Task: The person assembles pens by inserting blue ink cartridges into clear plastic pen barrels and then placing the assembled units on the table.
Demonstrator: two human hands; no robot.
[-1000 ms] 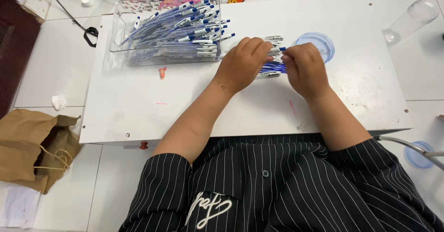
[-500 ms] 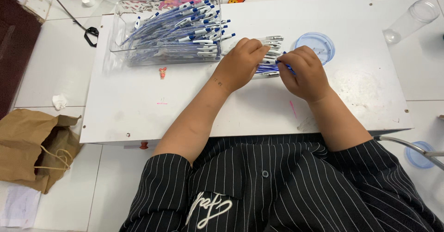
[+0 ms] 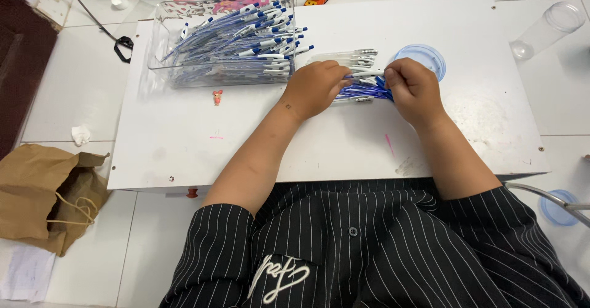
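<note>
Gathering loose pens (image 3: 362, 90) into a bundle at the upper middle of the white bench (image 3: 184, 142), I had my left hand (image 3: 314, 88) clamped on them and my right hand (image 3: 413, 90) pinching their tips. Squaring the ends seemed next. Since a second earlier, both hands sat slightly farther apart.

Quick tally: two hands (image 3: 314, 89) (image 3: 413, 89), one clear tray (image 3: 161, 44) stuffed with too many blue-and-white pens (image 3: 243, 44) to count, one small pen bundle (image 3: 362, 90), one round blue lid (image 3: 424, 56), one brown paper bag (image 3: 37, 191), one clear cup (image 3: 547, 28).
</note>
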